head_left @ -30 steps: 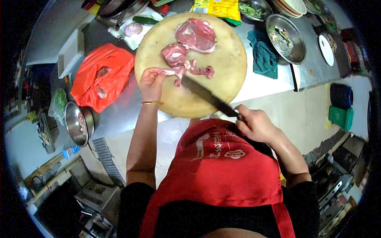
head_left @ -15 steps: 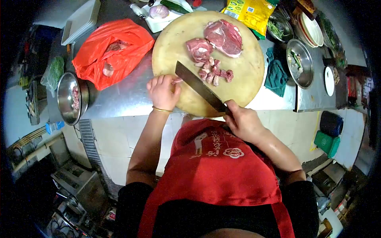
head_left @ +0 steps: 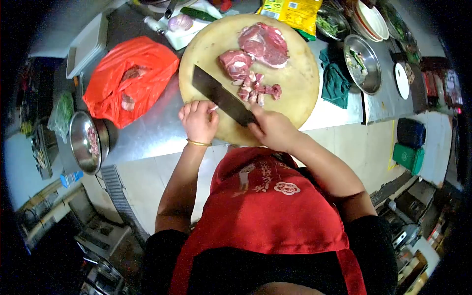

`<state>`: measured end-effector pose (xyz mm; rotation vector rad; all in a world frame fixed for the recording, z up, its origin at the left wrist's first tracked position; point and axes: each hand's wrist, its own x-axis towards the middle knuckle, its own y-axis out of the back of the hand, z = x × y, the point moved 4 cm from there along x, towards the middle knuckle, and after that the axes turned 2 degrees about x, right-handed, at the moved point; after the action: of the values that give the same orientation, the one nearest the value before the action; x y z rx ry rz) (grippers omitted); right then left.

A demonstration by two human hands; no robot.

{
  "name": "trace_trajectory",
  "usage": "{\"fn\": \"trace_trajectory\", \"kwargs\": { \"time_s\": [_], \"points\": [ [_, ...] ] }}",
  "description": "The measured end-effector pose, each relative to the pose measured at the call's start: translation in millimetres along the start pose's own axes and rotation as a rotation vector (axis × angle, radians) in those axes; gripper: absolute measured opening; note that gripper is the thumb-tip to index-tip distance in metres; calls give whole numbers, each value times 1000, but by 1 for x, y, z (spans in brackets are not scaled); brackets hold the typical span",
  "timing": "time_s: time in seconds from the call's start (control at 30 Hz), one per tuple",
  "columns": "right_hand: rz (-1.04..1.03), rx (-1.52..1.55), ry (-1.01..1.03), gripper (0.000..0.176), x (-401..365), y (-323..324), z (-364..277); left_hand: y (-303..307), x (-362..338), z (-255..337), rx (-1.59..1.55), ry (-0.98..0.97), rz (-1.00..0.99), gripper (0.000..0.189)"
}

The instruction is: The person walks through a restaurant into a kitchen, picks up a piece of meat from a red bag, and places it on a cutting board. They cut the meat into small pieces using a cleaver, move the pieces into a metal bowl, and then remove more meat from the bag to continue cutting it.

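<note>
My right hand (head_left: 273, 128) is wrapped round the handle of a broad dark cleaver (head_left: 219, 93), whose blade slants up and left over the round wooden chopping board (head_left: 300, 73). At the board's lower left edge, my left hand (head_left: 199, 119) has its fingers curled in. A small pale pink strip of meat (head_left: 214, 107) shows at its fingertips, just below the blade. Beyond the cleaver lie a heap of small meat pieces (head_left: 255, 90), a thicker meat chunk (head_left: 236, 64) and a large slab of raw meat (head_left: 264, 45).
Left of the board sits a red plastic bag (head_left: 152, 64) with meat inside, and a steel bowl (head_left: 102, 142) of meat bits. Behind are an onion (head_left: 180, 22) and a cucumber (head_left: 197, 14). A green cloth (head_left: 336, 81) and another steel bowl (head_left: 372, 73) lie right.
My right hand and the cleaver have shifted left and up across the board, the blade now nearer my left hand. The whole view has turned slightly. The meat lies as before.
</note>
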<state>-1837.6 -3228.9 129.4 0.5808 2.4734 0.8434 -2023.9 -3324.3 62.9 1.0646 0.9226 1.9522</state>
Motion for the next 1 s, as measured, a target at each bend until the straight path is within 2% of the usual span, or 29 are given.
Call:
{"fn": "trace_trajectory", "kwargs": {
  "time_s": [0.07, 0.1, 0.2, 0.23, 0.27, 0.33, 0.43, 0.53, 0.57, 0.67, 0.7, 0.8, 0.83, 0.93, 1.0],
  "points": [
    [-20, 78, -47, 26, -33, 10, 28, -2, -2, 0, 7, 9, 43, 13],
    [27, 141, -106, 28, -53, 14, 39, -3, -3, 1, 17, 4, -24, 20],
    [149, 210, -326, 30, -104, 28, 54, -17, 9, 28, -304, -204, -59, 34],
    [211, 185, -304, 31, -113, 31, 57, -12, 23, 41, -240, -268, -141, 46],
    [207, 253, -399, 30, -123, 37, 59, -14, 38, 41, -220, -242, -107, 43],
    [248, 225, -439, 29, -132, 44, 55, -24, 76, 42, -179, -197, -42, 37],
    [275, 150, -280, 27, -137, 43, 50, -24, 109, 51, 124, -264, -173, 34],
    [98, 116, -193, 28, -131, 34, 44, -30, 95, 55, 202, -523, -267, 32],
    [38, 151, -203, 29, -127, 31, 41, -28, 88, 56, 138, -589, -169, 20],
    [1, 206, -238, 30, -117, 24, 46, -38, 90, 36, -120, -172, -184, 21],
    [50, 283, -240, 33, -115, 23, 51, -40, 93, 32, -284, 92, -400, 26],
    [141, 302, -315, 33, -111, 29, 63, -36, 95, 38, -62, 9, -513, 32],
    [151, 250, -300, 33, -112, 32, 63, -34, 91, 37, -55, -104, -419, 29],
    [136, 193, -302, 35, -118, 36, 58, -46, 72, 9, -403, 20, -452, 21],
    [166, 185, -267, 37, -122, 36, 55, -46, 59, -2, -747, 110, -376, 18]
  ]
}}
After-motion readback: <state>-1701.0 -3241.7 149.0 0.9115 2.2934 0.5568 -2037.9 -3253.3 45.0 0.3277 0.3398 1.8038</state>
